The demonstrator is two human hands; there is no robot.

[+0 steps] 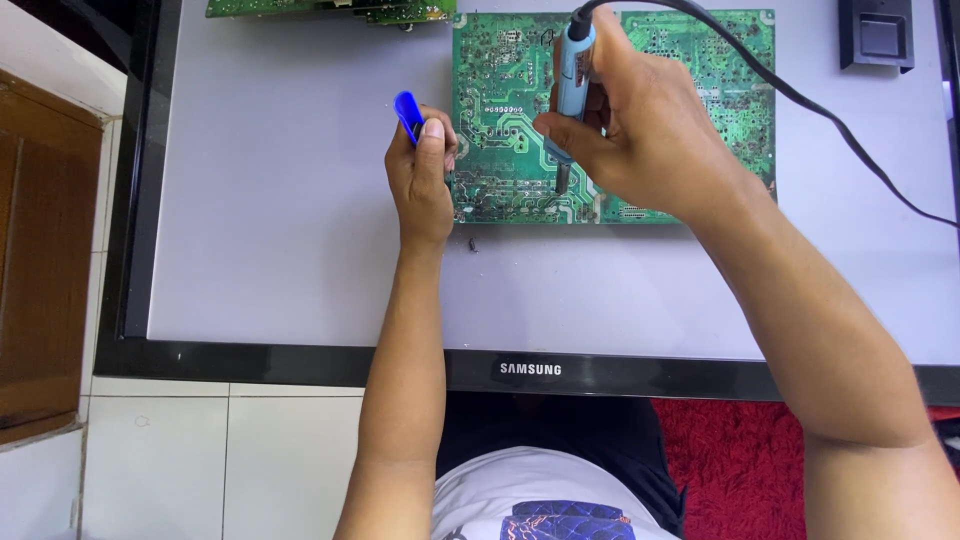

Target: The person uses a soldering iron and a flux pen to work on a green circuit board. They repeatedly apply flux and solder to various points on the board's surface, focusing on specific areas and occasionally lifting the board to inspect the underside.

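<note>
A green circuit board (500, 110) lies solder side up on a flat screen panel (280, 220). My right hand (640, 130) grips a light blue soldering iron (574, 70); its dark tip points down at the board's lower middle. A black cable (800, 95) runs from the iron off to the right. My left hand (422, 175) holds a small blue-handled tool (408, 112) at the board's left edge. The tool's working end is hidden behind my fingers.
A second green board (330, 8) lies at the panel's top edge. A black box (876, 35) sits at the top right. A tiny dark part (472, 243) lies on the panel below the main board. White tiles and red carpet (740, 450) show below the panel.
</note>
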